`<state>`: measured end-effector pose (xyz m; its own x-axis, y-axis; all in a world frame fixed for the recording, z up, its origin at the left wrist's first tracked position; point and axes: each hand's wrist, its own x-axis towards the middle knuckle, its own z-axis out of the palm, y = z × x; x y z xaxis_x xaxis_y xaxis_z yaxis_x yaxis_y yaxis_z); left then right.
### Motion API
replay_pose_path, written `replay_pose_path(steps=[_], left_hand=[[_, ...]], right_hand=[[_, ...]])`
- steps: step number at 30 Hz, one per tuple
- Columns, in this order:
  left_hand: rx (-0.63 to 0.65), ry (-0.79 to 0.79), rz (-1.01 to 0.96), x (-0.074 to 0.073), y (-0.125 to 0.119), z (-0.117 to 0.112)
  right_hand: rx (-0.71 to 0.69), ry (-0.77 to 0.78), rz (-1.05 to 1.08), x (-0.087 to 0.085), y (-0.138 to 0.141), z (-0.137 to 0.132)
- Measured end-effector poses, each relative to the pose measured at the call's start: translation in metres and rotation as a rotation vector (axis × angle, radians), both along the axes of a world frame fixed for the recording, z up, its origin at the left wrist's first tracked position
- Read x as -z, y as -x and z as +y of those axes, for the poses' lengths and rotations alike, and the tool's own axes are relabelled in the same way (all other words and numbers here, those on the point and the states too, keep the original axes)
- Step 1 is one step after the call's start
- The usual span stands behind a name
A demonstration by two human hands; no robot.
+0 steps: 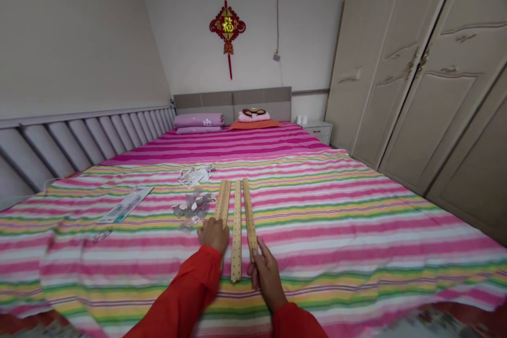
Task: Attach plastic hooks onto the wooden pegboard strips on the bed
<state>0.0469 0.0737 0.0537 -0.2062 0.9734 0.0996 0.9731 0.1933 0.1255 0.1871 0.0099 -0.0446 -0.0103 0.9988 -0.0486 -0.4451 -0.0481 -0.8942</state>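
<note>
Several long, straight beige strips dotted with small holes lie lengthwise on the striped bedspread. My left hand [214,235] is closed over the left pair of strips [222,198], covering their middle part. Beside it, the middle strip [236,232] lies flat with neither hand on it. At the right, my right hand [266,269] grips the near end of the right strip [249,206] between thumb and fingers; its far end tilts slightly left. Left of the strips sits a heap of see-through plastic bags [196,203] with small parts inside, too small to name.
Further back lies another plastic packet [194,175]. To the left are a long flat package [127,205] and a thin wire-like item [103,235]. Folded bedding [200,120] rests by the headboard [261,97]. A railing [95,137] borders the left; wardrobes [415,74] stand right.
</note>
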Motion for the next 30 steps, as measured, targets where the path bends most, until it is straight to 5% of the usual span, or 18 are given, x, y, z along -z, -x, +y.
replay_pose_path(steps=[14,21,30], left_hand=[[-0.098,0.048,-0.045,0.008,-0.005,0.015],[0.005,-0.073,-0.027,0.020,-0.011,0.001],[0.078,-0.021,0.041,0.017,-0.008,0.000]], right_hand=[[-0.011,-0.010,-0.016,0.006,0.000,0.003],[-0.012,0.007,-0.036,-0.001,-0.002,0.000],[-0.025,0.009,-0.044,-0.002,-0.003,-0.001]])
